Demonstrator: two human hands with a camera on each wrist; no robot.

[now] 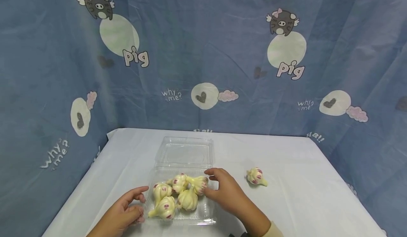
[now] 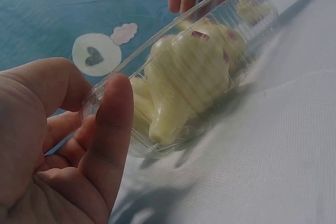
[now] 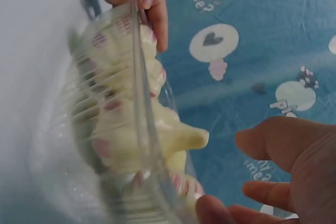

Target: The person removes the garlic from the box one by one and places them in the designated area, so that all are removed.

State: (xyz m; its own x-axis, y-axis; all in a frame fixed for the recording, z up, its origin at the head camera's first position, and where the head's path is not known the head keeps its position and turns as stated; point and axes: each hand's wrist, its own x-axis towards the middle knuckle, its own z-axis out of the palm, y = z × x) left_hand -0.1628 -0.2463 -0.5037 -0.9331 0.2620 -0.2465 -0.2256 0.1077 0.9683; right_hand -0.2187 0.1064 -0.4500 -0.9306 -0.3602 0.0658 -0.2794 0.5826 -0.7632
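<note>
A clear plastic clamshell box lies on the white cloth with its lid folded back. Several garlic bulbs, cream with purple-red patches, fill its base. My left hand is at the box's left side, thumb and index finger apart. In the left wrist view, its thumb overlaps the box's rim. Over the right rim is my right hand, thumb and fingers spread beside the rightmost bulb. In the right wrist view, a gap shows between that hand and a bulb's stem.
One more garlic bulb lies on the white cloth, right of the box and beyond my right hand. A blue curtain printed with pigs and lettering hangs behind and along both sides of the table.
</note>
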